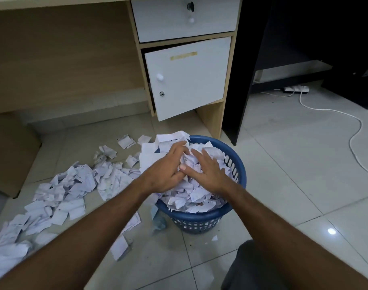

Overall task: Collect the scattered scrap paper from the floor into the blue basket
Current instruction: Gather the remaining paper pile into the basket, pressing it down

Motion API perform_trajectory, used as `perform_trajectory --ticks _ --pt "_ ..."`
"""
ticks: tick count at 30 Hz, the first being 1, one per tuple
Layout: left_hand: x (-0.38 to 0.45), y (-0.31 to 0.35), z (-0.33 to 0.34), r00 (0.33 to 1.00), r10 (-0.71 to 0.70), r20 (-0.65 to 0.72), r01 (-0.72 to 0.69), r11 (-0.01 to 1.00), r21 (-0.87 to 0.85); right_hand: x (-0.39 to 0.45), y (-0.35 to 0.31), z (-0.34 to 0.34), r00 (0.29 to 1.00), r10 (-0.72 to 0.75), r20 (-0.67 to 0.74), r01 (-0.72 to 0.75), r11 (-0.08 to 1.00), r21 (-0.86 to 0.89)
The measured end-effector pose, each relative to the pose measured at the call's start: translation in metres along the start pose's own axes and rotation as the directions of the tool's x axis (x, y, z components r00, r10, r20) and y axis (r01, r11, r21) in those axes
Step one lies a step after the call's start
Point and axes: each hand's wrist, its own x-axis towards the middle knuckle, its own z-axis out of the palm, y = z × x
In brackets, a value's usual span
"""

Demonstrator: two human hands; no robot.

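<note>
The round blue basket [199,221] stands on the tiled floor, heaped above its rim with white scrap paper [187,197]. Both my hands rest on top of that heap, side by side. My left hand [165,171] has its fingers curled around a wad of paper at the pile's middle. My right hand [209,170] lies flat with fingers spread, pressing on the paper. Many more torn scraps [70,191] lie scattered on the floor to the left of the basket, stretching to the lower left corner.
A wooden desk with a white drawer [185,19] and a partly open white cupboard door [189,78] stands just behind the basket. A black desk panel [241,80] is on the right. A white cable [354,130] and power strip [296,88] lie on the tiles.
</note>
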Motion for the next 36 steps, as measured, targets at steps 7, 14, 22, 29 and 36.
perform_trajectory --ticks 7,14,22,29,36 --pt "-0.040 -0.040 -0.030 0.960 -0.060 -0.273 0.055 0.998 -0.027 0.008 0.015 0.016 0.991 0.016 0.133 0.036 0.924 -0.380" --pt "-0.076 -0.076 -0.017 0.874 -0.426 0.232 0.365 0.893 0.263 0.015 0.016 0.032 0.992 0.031 0.123 0.037 0.858 -0.512" --pt "-0.035 -0.073 -0.009 0.908 -0.320 0.271 0.215 0.910 0.353 0.013 0.019 0.026 0.993 0.071 0.092 -0.013 0.855 -0.518" --pt "-0.008 -0.049 0.033 0.901 -0.336 0.274 0.224 0.903 0.367 0.012 0.027 0.014 0.991 0.000 0.133 0.044 0.943 -0.330" --pt "0.009 -0.045 0.064 0.900 -0.355 0.252 0.259 0.901 0.347 -0.006 0.007 -0.039 0.987 -0.041 0.157 0.053 0.996 -0.076"
